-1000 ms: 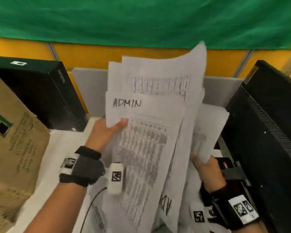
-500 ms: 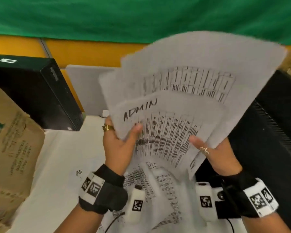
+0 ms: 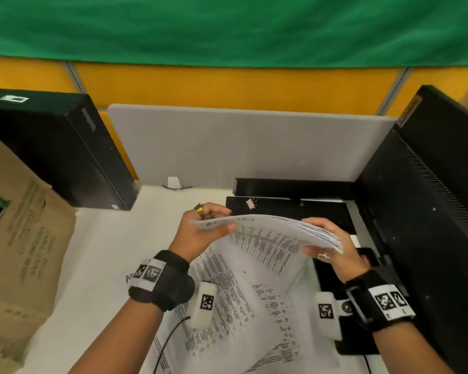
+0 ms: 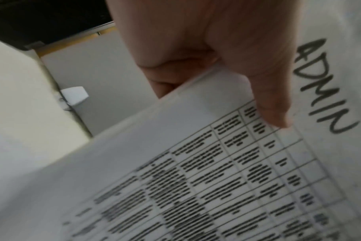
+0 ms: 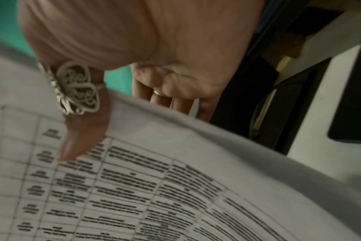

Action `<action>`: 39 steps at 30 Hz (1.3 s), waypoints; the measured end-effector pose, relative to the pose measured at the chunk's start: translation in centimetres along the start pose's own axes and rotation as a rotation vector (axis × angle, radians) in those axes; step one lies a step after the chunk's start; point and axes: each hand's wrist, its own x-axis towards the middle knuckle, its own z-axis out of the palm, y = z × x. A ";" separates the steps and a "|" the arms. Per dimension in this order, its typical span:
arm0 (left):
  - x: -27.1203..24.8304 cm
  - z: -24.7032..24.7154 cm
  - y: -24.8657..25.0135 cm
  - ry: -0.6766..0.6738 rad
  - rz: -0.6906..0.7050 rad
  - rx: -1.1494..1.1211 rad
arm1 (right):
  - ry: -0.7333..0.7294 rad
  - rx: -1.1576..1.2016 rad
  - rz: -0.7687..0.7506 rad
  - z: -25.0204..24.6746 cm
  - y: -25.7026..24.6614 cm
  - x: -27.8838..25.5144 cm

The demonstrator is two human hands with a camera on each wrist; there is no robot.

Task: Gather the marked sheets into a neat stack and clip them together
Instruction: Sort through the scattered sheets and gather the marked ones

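A bundle of printed sheets (image 3: 268, 238), the top one hand-marked "ADMIN", hangs above the desk between both hands, its near part drooping down. My left hand (image 3: 203, 230) pinches the left corner, thumb (image 4: 268, 97) on top of the top sheet (image 4: 216, 163) and fingers beneath. My right hand (image 3: 327, 244) grips the right edge, its ringed thumb (image 5: 82, 130) pressing on the printed table (image 5: 155, 187). More printed sheets (image 3: 227, 319) lie on the desk under the bundle. A small pink binder clip (image 3: 250, 203) rests on the black keyboard (image 3: 289, 211) beyond the hands.
A black computer case (image 3: 57, 147) stands at back left, a cardboard box (image 3: 19, 238) at left, a black monitor (image 3: 430, 211) at right. A grey partition (image 3: 241, 147) closes the back. The white desk (image 3: 92, 252) shows at left.
The bundle has come down from upright in front of my face to nearly flat and low above the desk. Both hands dropped with it and now hold its two ends.
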 end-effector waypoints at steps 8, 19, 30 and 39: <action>0.7 3.2 3.9 0.282 0.112 -0.119 | 0.224 0.024 -0.209 2.5 -2.7 1.1; -1.9 4.9 -3.9 0.236 -0.225 -0.091 | 0.425 0.052 0.136 4.7 2.8 -0.5; -4.2 -3.1 -11.3 0.202 -1.020 0.690 | 0.486 -0.168 0.152 0.8 -0.2 1.3; -8.1 -4.0 -14.0 0.419 -1.243 0.681 | 0.416 -0.514 0.397 1.0 4.1 -0.4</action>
